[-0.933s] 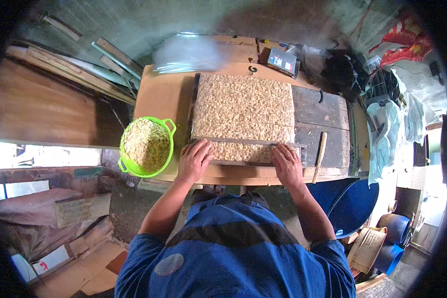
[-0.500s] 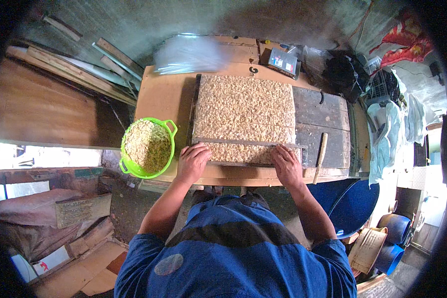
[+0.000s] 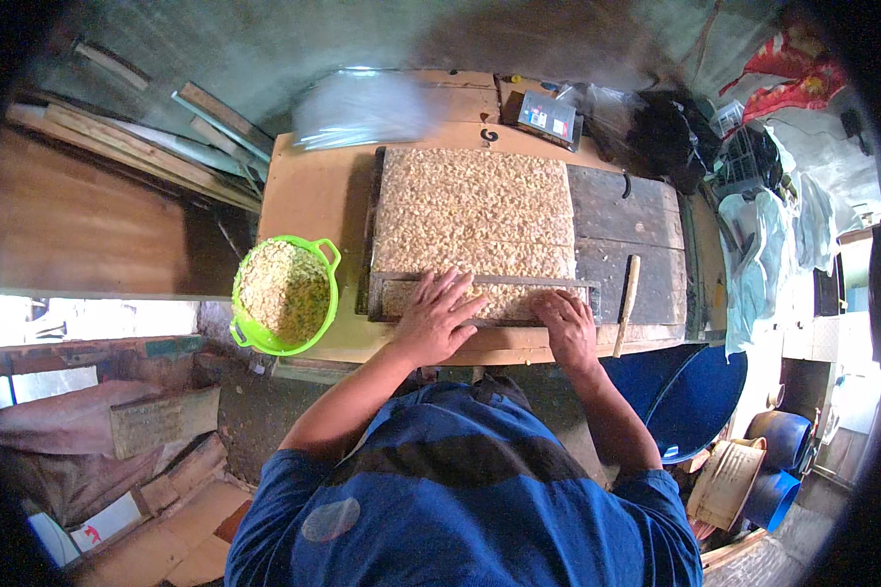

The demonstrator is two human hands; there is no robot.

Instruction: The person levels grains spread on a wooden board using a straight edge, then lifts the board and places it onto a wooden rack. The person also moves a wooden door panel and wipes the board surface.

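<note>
A broad slab of pale, bean-like pieces (image 3: 475, 210) under what looks like clear plastic lies on the table. Along its near side is a narrow dark wooden frame (image 3: 382, 291) around a strip of the same pieces. My left hand (image 3: 431, 323) lies over the strip with its fingers spread, holding nothing. Near the frame's right end, my right hand (image 3: 570, 333) has its fingers bent and close together over the near rail; its thumb is partly hidden. To the left stands a green plastic colander (image 3: 331, 318) with more pale pieces in it.
The slab rests on a tan table (image 3: 318, 186), with dark boards (image 3: 626, 225) at its right. A wooden stick (image 3: 627, 303) lies on those boards. Clear plastic sheets (image 3: 357, 112) and a dark box (image 3: 548, 117) are at the back. A large blue tub (image 3: 690, 401) stands below, right.
My left hand has let go of the frame's left end, moved right onto the strip and spread its fingers. My right hand stays near the frame's right end. The view has shifted slightly.
</note>
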